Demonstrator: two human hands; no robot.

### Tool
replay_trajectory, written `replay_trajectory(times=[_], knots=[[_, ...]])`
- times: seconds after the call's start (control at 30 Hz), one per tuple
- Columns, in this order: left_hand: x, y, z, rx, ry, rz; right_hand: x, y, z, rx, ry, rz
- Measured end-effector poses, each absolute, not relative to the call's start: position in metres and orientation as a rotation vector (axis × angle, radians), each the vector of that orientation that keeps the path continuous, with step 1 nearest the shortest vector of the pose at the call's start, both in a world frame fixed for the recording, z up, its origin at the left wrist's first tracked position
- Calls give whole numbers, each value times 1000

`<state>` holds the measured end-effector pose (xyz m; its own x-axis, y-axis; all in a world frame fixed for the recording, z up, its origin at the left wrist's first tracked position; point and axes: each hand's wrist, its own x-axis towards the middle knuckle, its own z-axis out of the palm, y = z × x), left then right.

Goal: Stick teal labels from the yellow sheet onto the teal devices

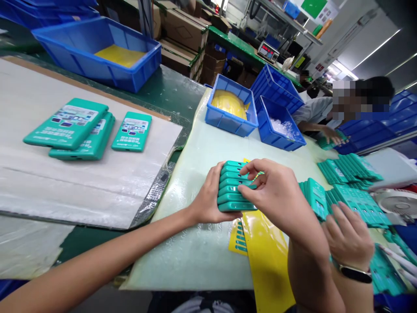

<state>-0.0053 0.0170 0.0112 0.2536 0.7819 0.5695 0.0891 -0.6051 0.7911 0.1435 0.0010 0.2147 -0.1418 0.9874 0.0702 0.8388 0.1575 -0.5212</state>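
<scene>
My left hand point(208, 196) grips a stack of teal power banks point(233, 205) from the side, over the pale table mat. Their narrow ends, with small port openings, face me. My right hand point(272, 184) is at that end, thumb and fingers pinched on what looks like a small teal strip point(253, 186) against one power bank. Under the stack lies a yellow sheet point(240, 239) bearing a row of teal strips, beside a longer yellow sheet point(267, 256).
Three printed teal power banks point(132, 132) lie on a white board at left. Blue bins point(231, 126) stand at the back. At right, a co-worker's hand point(350, 237) with a wristband is near rows of power banks point(358, 204). Another person sits beyond, near a fan point(399, 202).
</scene>
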Motion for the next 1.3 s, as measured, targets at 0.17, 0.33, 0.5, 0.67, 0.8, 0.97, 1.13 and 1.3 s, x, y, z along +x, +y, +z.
replay_trajectory(times=[0.17, 0.33, 0.5, 0.67, 0.8, 0.97, 1.13, 1.3], knots=[[-7, 17, 11, 1903, 801, 1374, 138, 13, 227, -1909, -2177, 513], [-6, 18, 10, 1918, 783, 1412, 166, 21, 227, -2026, -1809, 796], [-7, 18, 12, 1932, 789, 1413, 182, 10, 205, -1838, -1605, 1003], [-10, 17, 12, 1943, 784, 1404, 182, 9, 183, -1689, -1586, 1317], [-10, 18, 10, 1919, 777, 1422, 186, 12, 176, -1544, -1601, 1424], [-12, 19, 7, 1949, 803, 1411, 177, 13, 178, -1697, -1736, 1101], [-15, 21, 9, 1984, 815, 1388, 195, 19, 179, -1429, -1676, 1495], [-15, 23, 7, 2009, 813, 1421, 241, 31, 147, -1917, -1246, 908]])
